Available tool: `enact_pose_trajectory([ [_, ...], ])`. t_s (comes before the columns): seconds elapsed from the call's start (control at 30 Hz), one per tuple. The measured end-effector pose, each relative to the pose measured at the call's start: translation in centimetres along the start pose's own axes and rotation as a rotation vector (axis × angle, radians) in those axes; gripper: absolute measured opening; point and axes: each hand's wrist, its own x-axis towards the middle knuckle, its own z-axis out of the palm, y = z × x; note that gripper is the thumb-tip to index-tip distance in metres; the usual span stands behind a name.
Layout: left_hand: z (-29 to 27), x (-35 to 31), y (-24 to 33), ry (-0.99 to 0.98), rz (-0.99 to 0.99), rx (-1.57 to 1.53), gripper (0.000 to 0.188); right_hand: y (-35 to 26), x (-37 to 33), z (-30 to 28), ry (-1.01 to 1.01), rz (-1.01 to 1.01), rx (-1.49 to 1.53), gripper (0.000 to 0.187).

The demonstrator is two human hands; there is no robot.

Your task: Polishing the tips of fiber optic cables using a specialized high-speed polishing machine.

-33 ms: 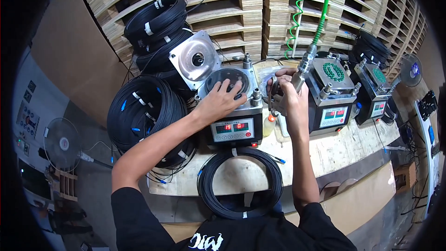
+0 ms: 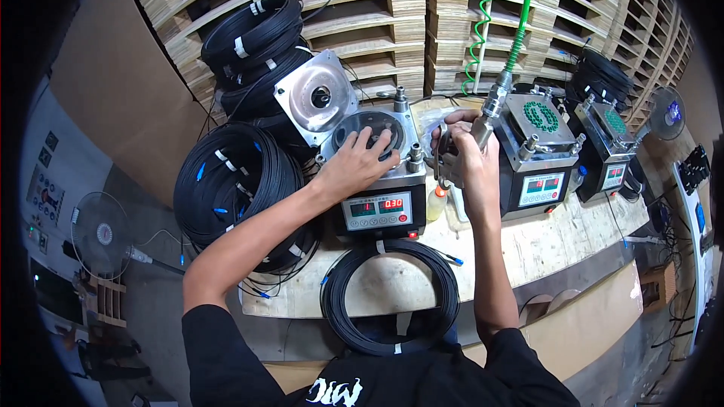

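Observation:
My left hand lies with spread fingers on the dark round plate on top of a black box machine with a red number display. The machine's square metal lid stands tilted open behind it. My right hand grips a metal air gun fed by a green hose, held just right of the plate. A small metal part sits in the fingers below the gun; I cannot tell what it is.
Two more such machines stand to the right on the wooden bench. Black cable coils lie in front, at the left and behind. Stacked pallets form the back. A small fan stands at the far right.

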Motion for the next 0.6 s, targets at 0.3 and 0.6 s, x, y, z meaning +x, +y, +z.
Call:
enact_pose_trajectory([
  [0.3, -2.6, -0.5, -2.2, 0.222, -0.549, -0.686, 0.047, 0.7, -0.4, 1.7, -0.046, 0.042, -0.019, 0.02],
  [0.6, -0.2, -2.1, -0.4, 0.328, -0.819, -0.497, 0.071, 4.7, 0.3, 7.4, -0.031, -0.059, 0.007, 0.012],
])
